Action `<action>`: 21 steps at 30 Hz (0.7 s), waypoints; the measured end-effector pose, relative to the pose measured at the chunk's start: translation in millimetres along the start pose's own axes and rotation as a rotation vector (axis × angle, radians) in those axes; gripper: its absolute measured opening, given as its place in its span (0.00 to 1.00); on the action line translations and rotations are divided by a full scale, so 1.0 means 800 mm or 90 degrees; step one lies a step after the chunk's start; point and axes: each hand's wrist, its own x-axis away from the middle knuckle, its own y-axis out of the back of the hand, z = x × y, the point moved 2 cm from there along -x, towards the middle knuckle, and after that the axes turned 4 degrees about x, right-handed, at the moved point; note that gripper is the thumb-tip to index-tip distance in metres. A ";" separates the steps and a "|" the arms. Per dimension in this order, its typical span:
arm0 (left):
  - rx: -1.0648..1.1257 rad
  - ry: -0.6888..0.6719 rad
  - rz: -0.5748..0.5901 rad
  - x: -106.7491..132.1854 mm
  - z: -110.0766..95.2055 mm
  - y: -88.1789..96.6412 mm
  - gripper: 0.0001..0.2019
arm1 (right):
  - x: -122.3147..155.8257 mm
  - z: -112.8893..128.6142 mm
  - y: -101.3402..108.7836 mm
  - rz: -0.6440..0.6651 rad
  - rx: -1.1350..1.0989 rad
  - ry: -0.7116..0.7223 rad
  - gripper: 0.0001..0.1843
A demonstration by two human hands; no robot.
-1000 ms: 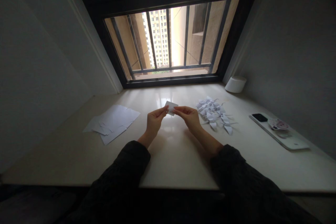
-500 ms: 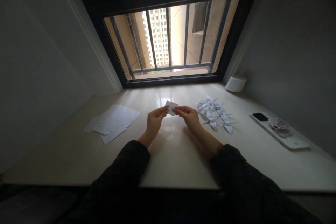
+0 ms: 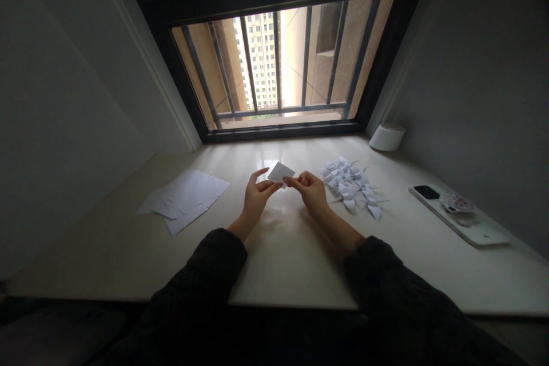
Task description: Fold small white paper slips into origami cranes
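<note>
A small folded piece of white paper point(image 3: 280, 171) is held above the pale counter point(image 3: 283, 251) near its middle. My right hand point(image 3: 311, 190) pinches its right edge between thumb and fingertips. My left hand point(image 3: 256, 194) touches its left lower edge with the thumb and a lower finger, while the index finger is lifted and stretched out. Both arms wear dark sleeves.
Loose white sheets point(image 3: 184, 199) lie on the counter to the left. A heap of several small folded paper pieces point(image 3: 349, 186) lies to the right. Farther right rest a phone point(image 3: 458, 214) and a white round container point(image 3: 386, 137). A barred window point(image 3: 278, 68) is ahead.
My left index finger has lifted off the paper and stretched out. The paper has tilted flatter between the hands. The hands stay in the same place.
</note>
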 end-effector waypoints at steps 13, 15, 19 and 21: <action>0.002 0.017 -0.015 -0.005 0.005 0.005 0.25 | 0.003 -0.003 -0.004 0.053 -0.039 -0.009 0.28; 0.001 0.018 -0.014 -0.004 0.003 0.004 0.24 | 0.003 -0.003 -0.004 0.053 -0.027 -0.012 0.29; -0.014 0.000 -0.022 -0.003 -0.001 0.002 0.23 | 0.004 0.001 -0.004 0.044 -0.028 -0.013 0.29; -0.029 -0.007 -0.033 -0.002 -0.002 0.001 0.24 | 0.004 0.001 -0.004 0.039 -0.028 -0.012 0.29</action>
